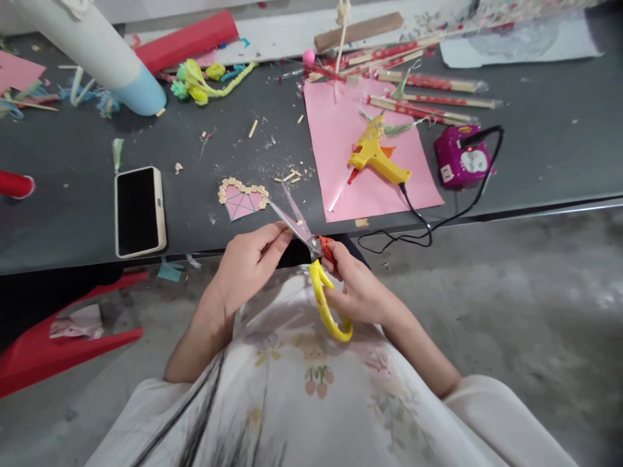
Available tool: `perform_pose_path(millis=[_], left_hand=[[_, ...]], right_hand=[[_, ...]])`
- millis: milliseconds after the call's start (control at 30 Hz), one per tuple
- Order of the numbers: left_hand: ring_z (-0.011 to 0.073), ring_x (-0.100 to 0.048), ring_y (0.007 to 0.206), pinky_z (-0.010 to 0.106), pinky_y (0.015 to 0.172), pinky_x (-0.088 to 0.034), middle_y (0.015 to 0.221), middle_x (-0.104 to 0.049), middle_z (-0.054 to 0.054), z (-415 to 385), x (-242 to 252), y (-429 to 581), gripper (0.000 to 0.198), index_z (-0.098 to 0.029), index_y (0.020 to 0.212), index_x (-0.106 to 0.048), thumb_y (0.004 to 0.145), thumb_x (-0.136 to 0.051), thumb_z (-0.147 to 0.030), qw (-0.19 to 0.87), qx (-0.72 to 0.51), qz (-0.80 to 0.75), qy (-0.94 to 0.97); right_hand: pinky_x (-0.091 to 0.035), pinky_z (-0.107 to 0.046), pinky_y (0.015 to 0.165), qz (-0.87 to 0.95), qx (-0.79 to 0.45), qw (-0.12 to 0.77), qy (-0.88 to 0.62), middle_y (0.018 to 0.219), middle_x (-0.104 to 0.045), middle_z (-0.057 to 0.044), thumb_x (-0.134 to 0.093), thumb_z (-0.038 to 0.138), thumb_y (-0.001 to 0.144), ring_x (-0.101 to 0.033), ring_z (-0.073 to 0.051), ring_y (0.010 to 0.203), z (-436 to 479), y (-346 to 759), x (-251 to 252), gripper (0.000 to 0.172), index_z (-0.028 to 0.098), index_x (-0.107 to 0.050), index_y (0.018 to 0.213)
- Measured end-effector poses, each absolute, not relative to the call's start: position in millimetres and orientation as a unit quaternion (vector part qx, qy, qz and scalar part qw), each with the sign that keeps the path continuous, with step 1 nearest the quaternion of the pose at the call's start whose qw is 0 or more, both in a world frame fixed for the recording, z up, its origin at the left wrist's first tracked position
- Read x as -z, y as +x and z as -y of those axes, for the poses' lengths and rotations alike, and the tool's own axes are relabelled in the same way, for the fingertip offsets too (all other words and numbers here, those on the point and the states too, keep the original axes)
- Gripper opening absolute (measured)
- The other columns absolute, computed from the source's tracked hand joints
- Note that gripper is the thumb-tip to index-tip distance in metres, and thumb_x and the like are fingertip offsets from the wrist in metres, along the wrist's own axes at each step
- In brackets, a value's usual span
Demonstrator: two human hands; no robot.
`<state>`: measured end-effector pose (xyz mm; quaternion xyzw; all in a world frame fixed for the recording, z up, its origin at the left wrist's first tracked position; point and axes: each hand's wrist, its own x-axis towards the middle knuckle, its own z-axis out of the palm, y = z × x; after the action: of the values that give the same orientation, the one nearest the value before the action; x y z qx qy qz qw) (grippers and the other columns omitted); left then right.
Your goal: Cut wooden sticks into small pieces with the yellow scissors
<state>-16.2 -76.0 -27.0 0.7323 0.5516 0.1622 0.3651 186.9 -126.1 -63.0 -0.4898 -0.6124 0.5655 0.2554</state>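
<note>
My right hand (357, 285) is wrapped round the handles of a pair of scissors (325, 301), one loop yellow and the other red-orange. Their blades are parted and point up and left, over the table edge. My left hand (256, 263) is closed in a pinch by the lower blade; whatever sits between thumb and fingers is too small to make out. Just beyond it on the table lies a pink paper heart (242, 203) with drawn lines, its upper rim covered by short pale stick pieces. More cut stick bits (292, 176) are scattered near the blade tips.
A yellow glue gun (377, 155) rests on pink paper (335, 155), its cord running to a purple power box (462, 159). At left are a phone (137, 211) and a white-and-blue cylinder (111, 61). Wrapped sticks (433, 81) lie at the back; a red stool (73, 350) stands below.
</note>
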Motion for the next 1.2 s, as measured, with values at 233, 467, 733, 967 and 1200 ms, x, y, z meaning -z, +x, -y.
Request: perform_pose_path(millis=[233,467,733,967,1200], left_hand=[[0.0099,-0.05,0.058,0.021,0.058,-0.036,0.066,-0.061,-0.004,74.5,29.0,-17.2,0.037,-0.019,0.09,-0.065,0.096,-0.041,-0.046,0.35,-0.145,-0.564,0.734],[0.0109,-0.052,0.06,0.022,0.058,-0.037,0.071,-0.065,-0.002,71.0,27.4,-15.8,0.037,-0.018,0.084,-0.065,0.096,-0.042,-0.045,0.355,-0.135,-0.568,0.73],[0.0152,-0.058,0.074,0.023,0.07,-0.045,0.058,-0.053,-0.001,65.2,37.4,-18.3,0.039,-0.018,0.071,-0.058,0.095,-0.041,-0.044,0.447,-0.158,-0.532,0.701],[0.0132,-0.053,0.064,0.023,0.062,-0.043,0.064,-0.057,0.0,63.3,42.7,-21.1,0.043,-0.018,0.081,-0.064,0.095,-0.039,-0.051,0.455,-0.148,-0.533,0.698],[0.0151,-0.061,0.073,0.022,0.062,-0.038,0.079,-0.068,0.0,63.9,32.7,-20.6,0.038,-0.02,0.093,-0.067,0.097,-0.039,-0.045,0.362,-0.091,-0.558,0.741]], right_hand=[[-0.05,-0.037,0.084,0.614,-0.575,0.261,-0.475,0.111,-0.054,-0.01,-0.06,0.027,0.079,-0.056,-0.021,0.099,125.0,188.7,64.3,0.043,0.019,-0.039,0.115],[-0.048,-0.031,0.073,0.62,-0.562,0.234,-0.495,0.094,-0.052,-0.004,-0.064,0.036,0.081,-0.05,-0.016,0.081,125.4,190.3,67.1,0.044,0.021,-0.042,0.115],[-0.044,-0.029,0.067,0.621,-0.569,0.22,-0.492,0.088,-0.048,-0.001,-0.062,0.035,0.08,-0.047,-0.015,0.075,124.0,190.2,68.7,0.035,0.021,-0.04,0.103],[-0.043,-0.03,0.068,0.636,-0.558,0.213,-0.489,0.087,-0.049,-0.001,-0.061,0.037,0.082,-0.048,-0.015,0.074,122.3,190.5,68.1,0.038,0.021,-0.04,0.108],[-0.043,-0.031,0.067,0.634,-0.559,0.179,-0.504,0.086,-0.051,-0.002,-0.06,0.04,0.082,-0.048,-0.016,0.074,120.4,190.0,68.5,0.033,0.022,-0.039,0.1]])
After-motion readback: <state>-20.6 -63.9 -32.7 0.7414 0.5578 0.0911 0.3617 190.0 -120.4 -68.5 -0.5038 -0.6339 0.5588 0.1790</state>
